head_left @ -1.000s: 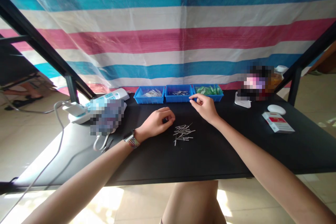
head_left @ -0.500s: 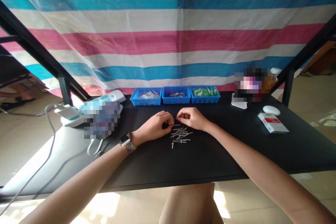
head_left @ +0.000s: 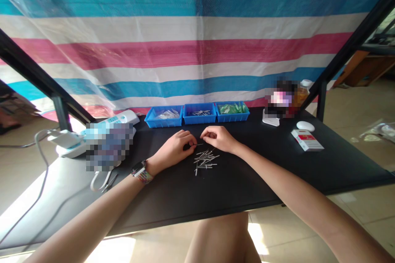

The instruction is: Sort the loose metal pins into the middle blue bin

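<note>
My left hand [head_left: 175,148] and my right hand [head_left: 218,138] meet over the black table [head_left: 253,176], fingers pinched. Between their fingertips runs a thin metal pin [head_left: 198,144]; both hands seem to hold it. Just below the hands lies a small heap of several similar metal pins [head_left: 205,159]. A watch with a coloured strap [head_left: 140,171] sits on my left wrist. Behind the hands stand three blue trays: the left tray [head_left: 163,116] with clear bits, the middle tray [head_left: 199,113] with metal pins, the right tray [head_left: 232,111] with green parts.
A white power strip [head_left: 101,128] with a cable lies at the left, scissors [head_left: 101,181] in front of it. At the right are a red and white box [head_left: 306,139], a white mouse-like object [head_left: 305,125] and a white stand [head_left: 270,121]. A striped tarp hangs behind.
My right hand came back from the blue trays to my left hand above the pin heap, and the two now pinch a pin together. The camera view shifted slightly rightward.
</note>
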Available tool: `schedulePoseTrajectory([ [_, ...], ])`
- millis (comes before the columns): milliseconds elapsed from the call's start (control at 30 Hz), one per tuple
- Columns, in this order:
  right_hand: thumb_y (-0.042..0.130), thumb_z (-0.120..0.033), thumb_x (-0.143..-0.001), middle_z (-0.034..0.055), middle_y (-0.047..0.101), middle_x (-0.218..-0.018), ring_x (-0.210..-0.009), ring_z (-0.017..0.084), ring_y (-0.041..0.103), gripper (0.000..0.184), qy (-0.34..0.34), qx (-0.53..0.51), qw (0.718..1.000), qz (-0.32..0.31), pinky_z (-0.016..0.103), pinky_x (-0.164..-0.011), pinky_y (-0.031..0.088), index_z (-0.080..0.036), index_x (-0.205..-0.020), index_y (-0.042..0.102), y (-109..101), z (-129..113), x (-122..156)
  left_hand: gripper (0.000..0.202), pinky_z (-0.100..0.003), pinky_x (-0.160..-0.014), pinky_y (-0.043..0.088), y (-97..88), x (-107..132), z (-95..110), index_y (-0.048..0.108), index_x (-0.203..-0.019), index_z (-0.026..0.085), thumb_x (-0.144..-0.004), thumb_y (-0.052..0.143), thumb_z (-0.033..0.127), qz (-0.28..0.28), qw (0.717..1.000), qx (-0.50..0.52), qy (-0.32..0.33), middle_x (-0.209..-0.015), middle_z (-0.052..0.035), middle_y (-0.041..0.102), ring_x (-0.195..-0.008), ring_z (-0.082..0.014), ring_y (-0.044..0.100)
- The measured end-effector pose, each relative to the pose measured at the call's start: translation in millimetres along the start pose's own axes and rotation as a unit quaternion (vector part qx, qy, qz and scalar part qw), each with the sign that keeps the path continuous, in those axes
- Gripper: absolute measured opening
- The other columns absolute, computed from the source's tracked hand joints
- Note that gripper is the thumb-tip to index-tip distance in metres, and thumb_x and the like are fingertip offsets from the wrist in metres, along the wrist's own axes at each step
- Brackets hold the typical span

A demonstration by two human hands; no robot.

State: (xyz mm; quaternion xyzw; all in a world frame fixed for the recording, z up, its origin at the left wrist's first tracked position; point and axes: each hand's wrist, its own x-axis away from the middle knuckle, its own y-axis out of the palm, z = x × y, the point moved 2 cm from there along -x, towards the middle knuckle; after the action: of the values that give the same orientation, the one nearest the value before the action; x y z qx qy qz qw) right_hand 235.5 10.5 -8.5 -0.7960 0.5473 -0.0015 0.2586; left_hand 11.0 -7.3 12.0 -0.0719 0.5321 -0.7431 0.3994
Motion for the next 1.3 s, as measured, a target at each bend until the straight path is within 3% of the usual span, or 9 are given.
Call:
schedulePoseTrajectory([
  [167,0.071,-0.026,-0.083,0.0012,0.070,-0.078,-0.062,0.013,0.054,0.011,0.002,-0.017,1.000,0.019,0.025,-0.058,0.040,-0.017,-0.089,0.076,-1.5,0.1,0.0,0.017,-0.031,-0.078,0.053,-1.0,-1.5,-6.9,0.069,-0.107,0.020,-0.091,0.065,0.024,0.055,0.995,0.058,-0.062,-0.091,-0.0019,0.068,-0.082,-0.0183,0.066],
  [300,0.072,-0.026,-0.083,0.0008,0.069,-0.078,-0.061,0.012,0.052,0.013,-0.009,-0.016,1.000,0.020,0.025,-0.057,0.039,-0.017,-0.090,0.075,-1.3,-1.5,0.7,0.023,-0.030,-0.077,0.053,-5.1,-4.2,-7.4,0.072,-0.113,0.020,-0.093,0.061,0.024,0.094,0.986,0.114,-0.071,-0.088,-0.0017,0.068,-0.081,-0.0172,0.065],
  [467,0.076,-0.030,-0.081,0.0006,0.069,-0.077,-0.064,0.012,0.055,0.016,-0.010,-0.047,0.999,0.017,0.025,-0.059,0.042,-0.017,-0.090,0.075,0.7,-6.3,1.9,0.013,-0.031,-0.083,0.055,-7.6,-4.3,-3.2,0.069,-0.100,0.020,-0.094,0.070,0.031,0.107,0.975,0.185,-0.065,-0.095,-0.0029,0.073,-0.087,-0.0183,0.067],
  [767,0.082,-0.036,-0.079,-0.0024,0.066,-0.063,-0.055,0.015,0.066,0.026,0.040,-0.184,0.982,0.005,0.026,-0.057,0.053,-0.018,-0.089,0.065,10.6,-14.3,3.8,0.028,-0.038,-0.092,0.058,-4.2,-2.5,-1.8,0.066,-0.087,0.019,-0.089,0.082,0.042,0.110,0.955,0.258,-0.097,-0.102,-0.0076,0.081,-0.100,-0.0256,0.077],
  [1300,0.080,-0.031,-0.078,-0.0034,0.065,-0.062,-0.055,0.013,0.063,0.022,0.025,-0.184,0.983,0.004,0.024,-0.055,0.047,-0.018,-0.090,0.067,13.8,-21.4,8.5,0.028,-0.041,-0.097,0.058,-3.3,-2.9,2.8,0.070,-0.084,0.019,-0.087,0.085,0.043,0.146,0.939,0.292,-0.105,-0.099,-0.0077,0.082,-0.102,-0.0268,0.078],
])
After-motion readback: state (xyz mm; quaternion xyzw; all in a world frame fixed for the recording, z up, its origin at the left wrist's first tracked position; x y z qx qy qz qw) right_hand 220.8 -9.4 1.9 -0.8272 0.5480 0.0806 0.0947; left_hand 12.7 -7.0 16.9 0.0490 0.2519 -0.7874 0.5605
